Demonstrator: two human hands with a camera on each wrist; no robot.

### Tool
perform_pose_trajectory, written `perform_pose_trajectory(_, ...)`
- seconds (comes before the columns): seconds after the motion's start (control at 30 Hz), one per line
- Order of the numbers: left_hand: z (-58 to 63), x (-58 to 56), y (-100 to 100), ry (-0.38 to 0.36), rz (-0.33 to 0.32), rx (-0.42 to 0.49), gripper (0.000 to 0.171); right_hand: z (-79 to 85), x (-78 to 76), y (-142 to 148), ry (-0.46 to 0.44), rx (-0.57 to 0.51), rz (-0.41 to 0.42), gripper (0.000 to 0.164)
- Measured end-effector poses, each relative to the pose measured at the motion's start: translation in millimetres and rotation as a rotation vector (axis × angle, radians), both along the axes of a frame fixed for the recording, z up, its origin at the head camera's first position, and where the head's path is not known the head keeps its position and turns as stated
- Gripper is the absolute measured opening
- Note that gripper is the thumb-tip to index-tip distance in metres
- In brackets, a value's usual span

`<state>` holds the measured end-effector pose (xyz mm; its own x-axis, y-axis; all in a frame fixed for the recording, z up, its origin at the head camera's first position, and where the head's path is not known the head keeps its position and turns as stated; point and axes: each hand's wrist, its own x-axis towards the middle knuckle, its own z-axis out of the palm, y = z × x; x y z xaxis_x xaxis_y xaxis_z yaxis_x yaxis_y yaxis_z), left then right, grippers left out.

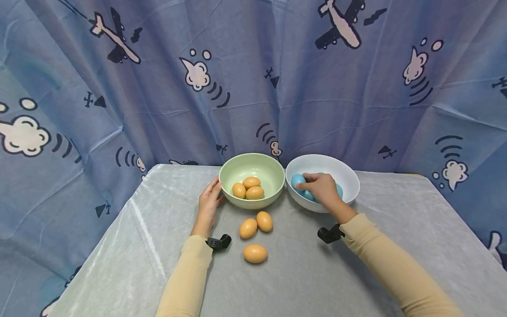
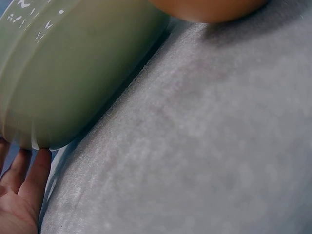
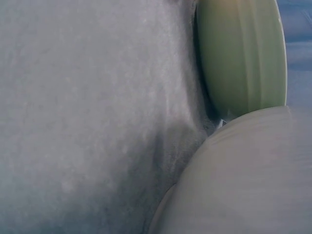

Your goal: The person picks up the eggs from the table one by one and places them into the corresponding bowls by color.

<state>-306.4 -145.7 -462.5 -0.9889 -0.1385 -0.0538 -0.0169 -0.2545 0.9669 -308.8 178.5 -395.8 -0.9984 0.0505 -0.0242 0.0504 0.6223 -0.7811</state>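
My left hand (image 1: 207, 203) touches the left side of the light green bowl (image 1: 272, 193), its fingertips against the outer wall, as the left wrist view also shows. Inside that bowl lie three orange-brown eggs (image 1: 255, 193). Over the white bowl (image 1: 352, 190), my right hand (image 1: 322, 187) reaches past the rim and pinches a blue egg (image 1: 298, 179) between thumb and fingers. More blue eggs (image 1: 308, 195) lie under and beside this hand, partly hidden by it. In the right wrist view neither the hand nor the blue eggs show, only the bowls' outer walls.
Three loose orange-brown eggs, among them one nearer egg (image 1: 255, 253), lie on the grey cloth-covered table (image 1: 297, 281) in front of the green bowl. The two bowls stand side by side, close against each other. Behind them hangs a blue patterned curtain (image 1: 245, 88).
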Motion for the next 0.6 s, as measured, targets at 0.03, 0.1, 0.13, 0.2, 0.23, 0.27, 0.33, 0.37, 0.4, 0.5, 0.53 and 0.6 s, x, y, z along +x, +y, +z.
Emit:
perform_pose_trajectory(0.03, -3.8, -2.4, -0.7, 0.002, 0.006, -0.001, 0.051, -0.5, -0.1, -0.2, -0.001, -0.004, 0.006, 0.059)
perform_pose_trajectory(0.1, -11.4, -7.3, -1.8, 0.005, 0.018, 0.002, 0.051, -1.7, -0.4, -0.5, 0.004, -0.001, 0.021, 0.059)
perform_pose_trajectory(0.13, -15.3, -9.9, -2.4, 0.005, 0.023, 0.004, 0.051, -2.3, -0.6, -0.5, 0.008, 0.005, 0.027, 0.059)
perform_pose_trajectory(0.2, -15.0, -9.8, -2.3, 0.001, 0.023, 0.007, 0.051, -2.3, -0.6, -0.9, 0.007, 0.014, 0.035, 0.059)
perform_pose_trajectory(0.23, -15.0, -10.0, -2.2, 0.0, 0.021, 0.009, 0.051, -2.2, -0.6, -1.0, 0.008, 0.024, 0.04, 0.059)
perform_pose_trajectory(0.27, -14.8, -10.0, -1.9, -0.001, 0.02, 0.012, 0.051, -2.0, -0.6, -1.1, 0.009, 0.036, 0.045, 0.059)
perform_pose_trajectory(0.33, -14.2, -10.3, -1.5, 0.001, 0.017, 0.015, 0.051, -1.5, -0.7, -1.2, 0.007, 0.057, 0.05, 0.059)
perform_pose_trajectory(0.37, -13.9, -10.2, -1.2, 0.003, 0.017, 0.015, 0.052, -1.1, -0.5, -1.3, 0.007, 0.065, 0.053, 0.059)
perform_pose_trajectory(0.4, -13.5, -10.1, -1.0, 0.005, 0.016, 0.015, 0.052, -0.9, -0.5, -1.3, 0.009, 0.074, 0.056, 0.059)
perform_pose_trajectory(0.5, -12.8, -9.3, -0.9, 0.009, 0.015, 0.005, 0.051, -1.3, -0.9, -1.7, 0.016, 0.091, 0.064, 0.058)
perform_pose_trajectory(0.53, -12.6, -9.0, -0.8, 0.009, 0.016, 0.006, 0.051, -1.4, -0.9, -1.9, 0.015, 0.088, 0.066, 0.057)
perform_pose_trajectory(0.6, -12.5, -8.7, -1.0, 0.008, 0.017, -0.002, 0.051, -1.9, -1.2, -2.3, 0.017, 0.077, 0.066, 0.055)
